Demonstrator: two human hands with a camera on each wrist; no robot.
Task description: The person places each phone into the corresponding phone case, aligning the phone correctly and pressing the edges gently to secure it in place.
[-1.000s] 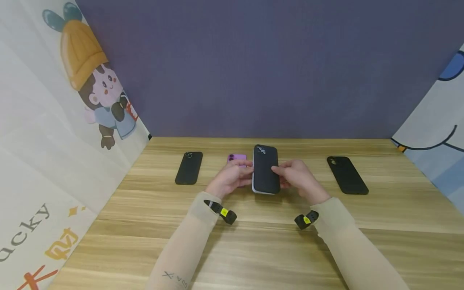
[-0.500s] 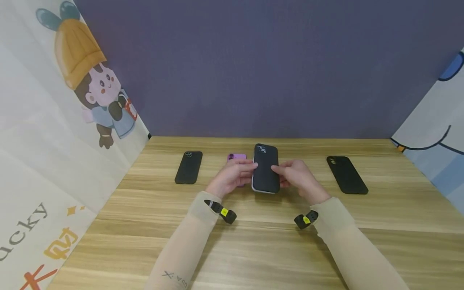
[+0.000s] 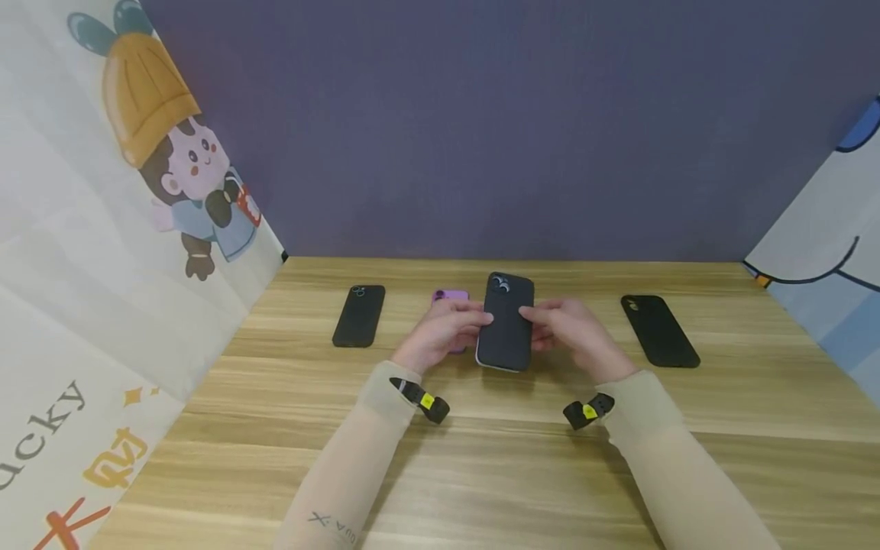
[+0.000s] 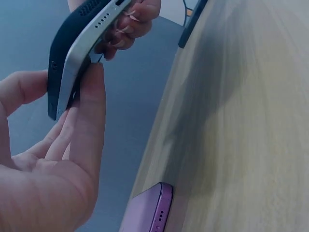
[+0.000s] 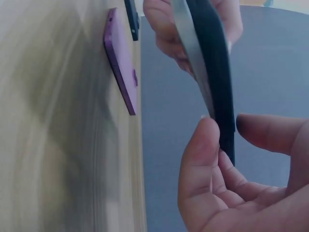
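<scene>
A black phone case (image 3: 505, 332) is held above the table in both hands, its camera cutout towards the far side. Under it sits a silver-edged phone (image 4: 89, 48); in the left wrist view a gap shows between the two near the corner. My left hand (image 3: 443, 328) pinches the left side, thumb on the case's back and fingers beneath the phone. My right hand (image 3: 577, 332) grips the right side likewise, fingers under and thumb at the back. The right wrist view shows the phone's pale edge (image 5: 190, 41) lying along the case. The phone's screen is mostly hidden.
Behind my left hand a purple phone (image 3: 451, 296) lies on the wooden table (image 3: 481, 473), partly covered. A black phone or cased phone (image 3: 359, 316) lies farther left. On the right rests another black case (image 3: 660, 331). A dark panel (image 3: 447, 130) stands behind.
My left thumb has come onto the case's back. The case and phone have shifted slightly right and tilted, and less of the phone's pale left edge shows. My right hand has risen a little.
</scene>
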